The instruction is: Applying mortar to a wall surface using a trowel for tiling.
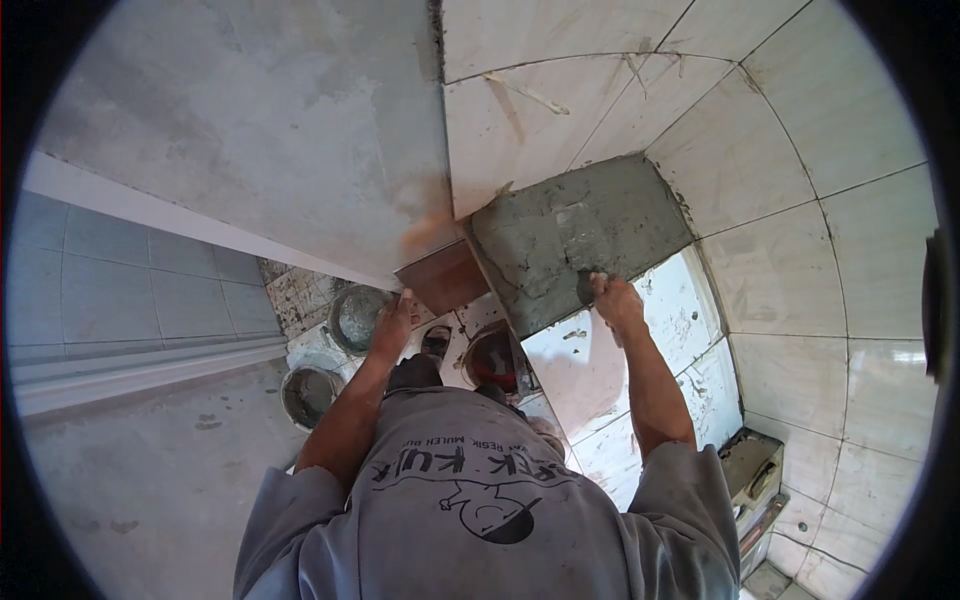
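A bed of wet grey mortar [640, 205] covers the top of a raised ledge in the corner. My right hand [617, 300] is closed at the mortar's near edge, its fingers round something small and dark that I cannot make out. A paler, roughly rectangular patch shows in the mortar just beyond these fingers. To the left, my left hand [395, 325] is closed at the edge of a flat reddish-brown board [445, 277], its fingers partly hidden. The board reaches from this hand to the ledge's left side.
Mortar-smeared buckets [360, 318] [310, 395] stand by my left forearm. A reddish-brown bucket [492, 360] is near my feet. White tiles [585, 375] with mortar spots lie below the ledge. Tiled walls [780, 270] rise at right; a grey wall [250, 110] stands left.
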Demonstrator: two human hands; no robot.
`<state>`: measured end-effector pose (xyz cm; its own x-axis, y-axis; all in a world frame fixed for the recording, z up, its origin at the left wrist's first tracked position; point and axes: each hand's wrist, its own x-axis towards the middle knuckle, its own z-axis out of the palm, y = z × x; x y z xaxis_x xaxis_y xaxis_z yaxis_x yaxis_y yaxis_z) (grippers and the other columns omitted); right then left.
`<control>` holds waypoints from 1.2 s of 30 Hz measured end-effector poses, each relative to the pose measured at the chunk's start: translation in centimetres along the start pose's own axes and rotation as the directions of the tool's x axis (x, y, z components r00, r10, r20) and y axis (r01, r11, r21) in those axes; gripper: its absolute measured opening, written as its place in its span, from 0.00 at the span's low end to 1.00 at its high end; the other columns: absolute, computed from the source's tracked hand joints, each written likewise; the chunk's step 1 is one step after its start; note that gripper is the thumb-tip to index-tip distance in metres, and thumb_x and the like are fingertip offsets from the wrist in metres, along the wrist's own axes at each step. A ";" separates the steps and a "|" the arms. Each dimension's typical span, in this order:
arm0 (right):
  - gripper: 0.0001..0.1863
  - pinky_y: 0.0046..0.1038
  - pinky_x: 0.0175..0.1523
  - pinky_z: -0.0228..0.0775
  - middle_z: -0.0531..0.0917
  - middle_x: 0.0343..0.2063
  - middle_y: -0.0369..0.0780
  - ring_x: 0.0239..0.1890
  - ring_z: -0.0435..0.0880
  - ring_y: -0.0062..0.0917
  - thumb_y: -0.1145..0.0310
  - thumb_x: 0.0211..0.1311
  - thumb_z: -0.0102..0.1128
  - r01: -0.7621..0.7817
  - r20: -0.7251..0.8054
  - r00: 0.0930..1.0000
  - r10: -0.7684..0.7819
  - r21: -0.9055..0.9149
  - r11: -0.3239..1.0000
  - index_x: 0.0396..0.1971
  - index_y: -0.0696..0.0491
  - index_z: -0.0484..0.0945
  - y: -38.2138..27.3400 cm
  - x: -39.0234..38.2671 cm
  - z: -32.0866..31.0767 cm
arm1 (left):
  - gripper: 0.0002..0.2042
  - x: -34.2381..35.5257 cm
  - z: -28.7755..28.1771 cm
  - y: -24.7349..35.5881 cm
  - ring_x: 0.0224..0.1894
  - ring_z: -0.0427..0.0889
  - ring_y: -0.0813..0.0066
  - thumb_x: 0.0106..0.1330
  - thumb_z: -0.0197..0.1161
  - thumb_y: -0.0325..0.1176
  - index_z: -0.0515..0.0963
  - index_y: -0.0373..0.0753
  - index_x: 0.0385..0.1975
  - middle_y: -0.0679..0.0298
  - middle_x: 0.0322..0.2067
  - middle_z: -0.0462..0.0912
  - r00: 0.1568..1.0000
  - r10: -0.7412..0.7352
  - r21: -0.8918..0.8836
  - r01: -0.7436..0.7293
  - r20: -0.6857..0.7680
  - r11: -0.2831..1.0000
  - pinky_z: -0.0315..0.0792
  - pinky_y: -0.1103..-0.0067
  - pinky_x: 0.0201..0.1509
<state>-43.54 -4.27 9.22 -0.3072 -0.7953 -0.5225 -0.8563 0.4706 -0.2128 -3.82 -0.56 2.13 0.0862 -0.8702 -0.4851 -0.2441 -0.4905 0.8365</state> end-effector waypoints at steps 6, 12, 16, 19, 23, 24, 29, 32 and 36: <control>0.32 0.44 0.51 0.69 0.79 0.38 0.58 0.46 0.78 0.49 0.44 0.63 0.43 0.174 0.008 0.985 -0.174 0.019 0.985 0.48 0.61 0.71 -6.2 -3.8 0.8 | 0.27 0.6 0.5 -1.7 0.31 0.77 0.76 0.69 0.46 0.54 0.73 0.31 0.45 0.61 0.32 0.79 0.998 -0.065 -0.126 0.067 0.019 0.990 0.70 0.79 0.34; 0.28 0.41 0.52 0.69 0.80 0.40 0.54 0.47 0.79 0.46 0.47 0.64 0.43 0.194 -0.036 0.980 -0.197 -0.061 0.979 0.45 0.59 0.75 -7.6 -0.8 1.0 | 0.27 1.4 1.7 0.9 0.30 0.78 0.76 0.69 0.46 0.53 0.73 0.30 0.46 0.60 0.33 0.79 0.999 -0.002 -0.083 0.005 0.036 0.997 0.70 0.79 0.34; 0.28 0.39 0.54 0.68 0.80 0.42 0.52 0.49 0.78 0.44 0.47 0.64 0.42 0.127 -0.099 0.986 -0.136 -0.090 0.988 0.41 0.58 0.78 -4.4 2.3 -1.7 | 0.26 0.6 0.9 2.4 0.33 0.81 0.68 0.69 0.45 0.51 0.75 0.29 0.43 0.55 0.35 0.81 1.000 -0.006 0.019 0.005 0.027 1.000 0.74 0.72 0.40; 0.28 0.39 0.55 0.67 0.79 0.44 0.52 0.49 0.78 0.42 0.48 0.64 0.42 0.076 -0.059 0.995 -0.083 -0.114 0.991 0.42 0.58 0.78 -3.0 3.7 -4.3 | 0.25 1.6 -1.6 -3.1 0.31 0.80 0.70 0.69 0.47 0.51 0.75 0.30 0.42 0.57 0.33 0.81 0.979 0.201 0.213 -0.196 -0.004 0.957 0.72 0.73 0.38; 0.27 0.38 0.45 0.73 0.81 0.39 0.51 0.42 0.81 0.42 0.49 0.66 0.41 -0.145 0.042 0.989 0.139 0.214 0.966 0.40 0.60 0.78 0.2 5.2 -5.3 | 0.24 -0.7 -1.1 0.7 0.29 0.77 0.73 0.69 0.47 0.50 0.76 0.30 0.40 0.59 0.29 0.80 0.996 -0.048 0.018 0.049 -0.073 0.999 0.71 0.76 0.37; 0.28 0.39 0.39 0.76 0.82 0.34 0.51 0.36 0.83 0.42 0.49 0.66 0.41 -0.240 0.187 0.967 0.174 0.431 0.870 0.39 0.62 0.77 -0.3 4.9 -5.8 | 0.24 -0.8 -1.6 0.7 0.29 0.77 0.73 0.69 0.47 0.50 0.76 0.30 0.40 0.59 0.29 0.80 0.996 -0.044 0.020 0.045 -0.080 0.999 0.71 0.76 0.37; 0.30 0.33 0.19 0.69 0.72 0.14 0.41 0.11 0.73 0.30 0.45 0.63 0.46 -0.215 0.305 0.952 0.004 0.661 0.719 0.24 0.63 0.70 -4.5 1.9 -0.8 | 0.26 -0.1 -1.0 -1.1 0.32 0.78 0.78 0.68 0.45 0.54 0.76 0.35 0.45 0.63 0.33 0.80 0.994 -0.113 0.021 0.113 -0.006 0.993 0.68 0.78 0.33; 0.31 0.35 0.25 0.72 0.75 0.15 0.44 0.14 0.77 0.31 0.45 0.64 0.45 -0.069 0.331 0.937 -0.109 0.483 0.873 0.26 0.64 0.72 -6.9 -0.4 -0.7 | 0.27 1.3 -0.6 -2.0 0.34 0.79 0.75 0.68 0.46 0.55 0.75 0.32 0.46 0.59 0.35 0.80 0.994 -0.094 -0.097 0.099 0.058 0.990 0.70 0.76 0.36; 0.33 0.38 0.34 0.75 0.80 0.20 0.49 0.20 0.82 0.36 0.45 0.64 0.44 0.026 0.291 0.944 -0.156 0.406 0.914 0.31 0.67 0.75 -6.5 -0.5 0.0 | 0.29 0.5 0.9 1.7 0.35 0.79 0.72 0.69 0.45 0.54 0.73 0.29 0.47 0.54 0.38 0.80 0.999 -0.028 0.034 0.027 0.024 0.999 0.71 0.76 0.40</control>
<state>-37.84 -6.95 10.87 -0.0357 -0.7128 -0.7005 -0.6219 0.5645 -0.5427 -5.01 -1.76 3.06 0.0694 -0.8549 -0.5141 -0.2748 -0.5118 0.8140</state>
